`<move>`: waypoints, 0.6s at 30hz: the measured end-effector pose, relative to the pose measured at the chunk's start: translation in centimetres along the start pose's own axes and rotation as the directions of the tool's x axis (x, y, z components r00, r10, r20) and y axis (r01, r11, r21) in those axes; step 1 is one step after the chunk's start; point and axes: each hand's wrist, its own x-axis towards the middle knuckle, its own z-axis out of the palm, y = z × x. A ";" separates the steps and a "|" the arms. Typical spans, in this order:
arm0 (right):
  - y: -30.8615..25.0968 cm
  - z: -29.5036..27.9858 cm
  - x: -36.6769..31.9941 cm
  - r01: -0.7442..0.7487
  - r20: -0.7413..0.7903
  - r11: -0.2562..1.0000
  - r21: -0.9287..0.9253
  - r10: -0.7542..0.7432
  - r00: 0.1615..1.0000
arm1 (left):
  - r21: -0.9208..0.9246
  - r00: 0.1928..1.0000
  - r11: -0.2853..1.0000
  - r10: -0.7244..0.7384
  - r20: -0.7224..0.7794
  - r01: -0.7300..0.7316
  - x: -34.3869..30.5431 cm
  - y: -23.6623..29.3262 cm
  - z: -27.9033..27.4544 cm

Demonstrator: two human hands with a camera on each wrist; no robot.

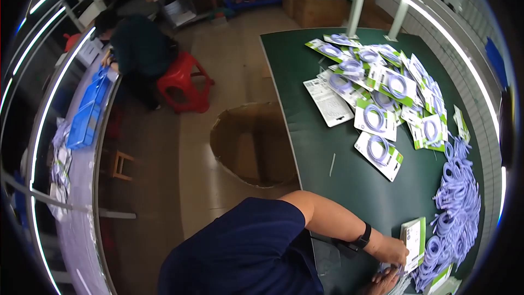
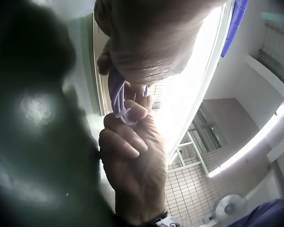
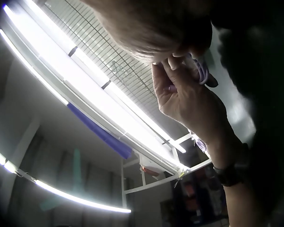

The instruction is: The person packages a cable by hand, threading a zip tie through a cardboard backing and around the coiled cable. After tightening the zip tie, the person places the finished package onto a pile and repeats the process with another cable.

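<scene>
At the bottom right of the head view, my left hand (image 1: 390,251), with a black band on its wrist, is close above my right hand (image 1: 383,282). In the left wrist view, curled fingers of my right hand (image 2: 137,161) pinch a purple cable coil (image 2: 117,97), with my left hand (image 2: 154,40) at its upper side. The right wrist view has my left hand (image 3: 194,104) gripping the coil (image 3: 202,73) against my right hand (image 3: 146,28), whose fingertips are partly hidden. A stack of white-green cards (image 1: 413,240) lies beside my left hand.
Carded purple coils (image 1: 374,117) are heaped on the green table (image 1: 311,147). Loose purple coils (image 1: 456,196) line its right side. An open cardboard box (image 1: 248,155) stands by the left edge. Farther left, a person (image 1: 134,49) sits near a red stool (image 1: 185,82) and blue bins (image 1: 87,117).
</scene>
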 end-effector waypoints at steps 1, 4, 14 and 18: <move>-1.6 0.3 -0.5 0.008 -0.002 0.990 -0.144 -0.008 1.000 | 0.070 1.000 0.997 0.015 0.003 -0.016 0.1 -0.1 0.4; -4.3 0.8 -1.3 0.023 -0.024 0.833 -0.553 -0.044 0.999 | 0.203 0.999 0.979 0.033 0.009 -0.034 0.2 -0.4 0.4; -2.6 0.3 0.1 0.108 -0.008 0.681 -0.724 -0.166 0.986 | 0.207 0.987 0.966 0.143 0.066 -0.154 0.9 -0.8 0.3; -2.2 0.2 -0.1 -0.014 -0.072 0.831 -0.556 -0.032 0.997 | 0.157 0.990 0.977 0.138 0.039 -0.142 0.9 -1.1 0.2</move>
